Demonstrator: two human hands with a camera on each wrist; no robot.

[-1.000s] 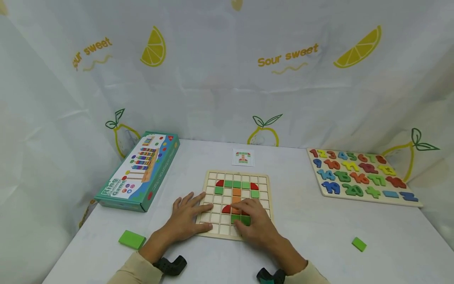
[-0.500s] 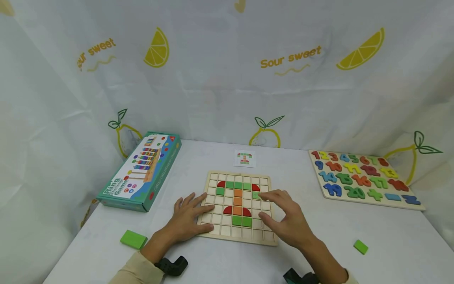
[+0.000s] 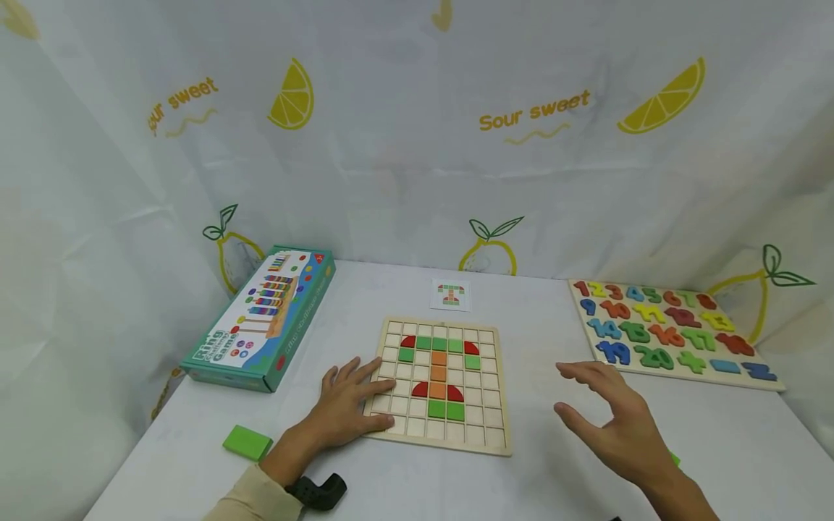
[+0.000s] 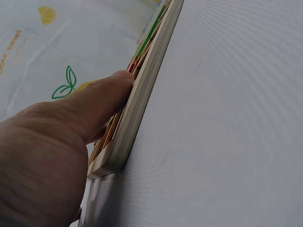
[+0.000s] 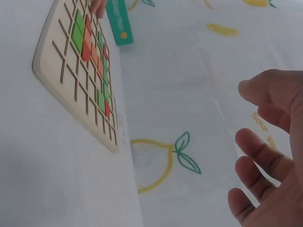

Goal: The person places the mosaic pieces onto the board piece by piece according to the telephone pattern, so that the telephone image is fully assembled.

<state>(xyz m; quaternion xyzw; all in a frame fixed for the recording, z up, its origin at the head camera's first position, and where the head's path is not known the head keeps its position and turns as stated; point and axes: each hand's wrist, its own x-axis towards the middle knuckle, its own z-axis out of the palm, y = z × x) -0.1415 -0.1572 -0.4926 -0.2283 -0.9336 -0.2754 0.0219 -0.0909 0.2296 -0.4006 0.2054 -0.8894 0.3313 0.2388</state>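
A square wooden grid board lies in the middle of the white table in the head view. Green, red and orange pieces fill some of its cells, among them two green squares near the bottom. My left hand rests spread on the board's left edge; in the left wrist view the thumb lies on the rim. Off to the right, my right hand hovers over the table, thumb and fingers apart, holding nothing. Beneath its wrist a small green block is mostly hidden.
A green rectangular block lies by my left wrist. Behind the board is a pattern card. The Ring Game box stands at the left, a number puzzle board at the right. A printed white curtain hangs behind.
My right hand has left the board's lower middle and moved right across the table, toward the small green block. The left hand stays on the board's left edge.
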